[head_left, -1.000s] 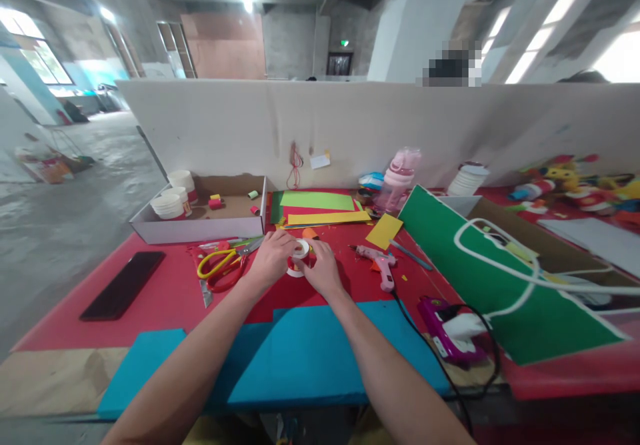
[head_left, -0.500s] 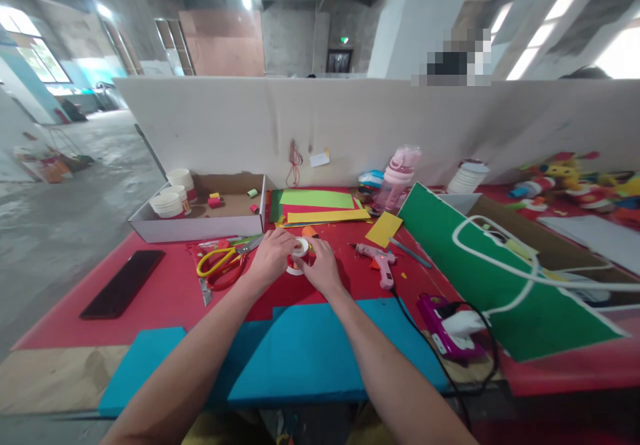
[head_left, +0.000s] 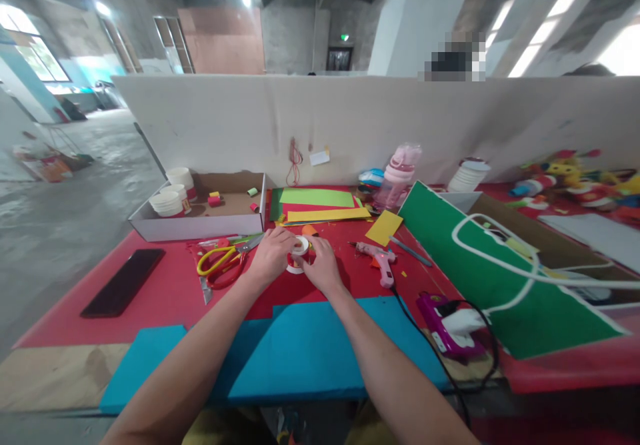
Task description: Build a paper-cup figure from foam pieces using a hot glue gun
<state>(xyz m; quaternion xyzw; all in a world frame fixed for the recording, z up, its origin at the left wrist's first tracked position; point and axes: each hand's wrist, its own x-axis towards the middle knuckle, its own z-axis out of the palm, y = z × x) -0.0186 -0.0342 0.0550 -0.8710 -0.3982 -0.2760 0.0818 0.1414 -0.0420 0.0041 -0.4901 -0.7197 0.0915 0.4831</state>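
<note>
Both my hands close around a small white and red paper cup [head_left: 301, 247] at the middle of the table. My left hand [head_left: 274, 257] grips its left side, and my right hand [head_left: 323, 266] grips its right side. The cup's pale round end faces up, and a white rim shows low between the hands; the fingers hide much of its wall. Just behind it lies an orange rolled piece [head_left: 310, 231]. Scissors [head_left: 220, 263] with yellow and red handles are left of my left hand. To the right of my right hand rests a pink glue gun [head_left: 381, 262].
A shallow box [head_left: 200, 227] with paper cups stands at the back left, a black phone [head_left: 123, 283] in front of it. Coloured paper [head_left: 320, 198] lies behind my hands. A purple power strip [head_left: 450, 331] and green board [head_left: 480, 271] are at right. Blue foam [head_left: 300, 358] lies along the front.
</note>
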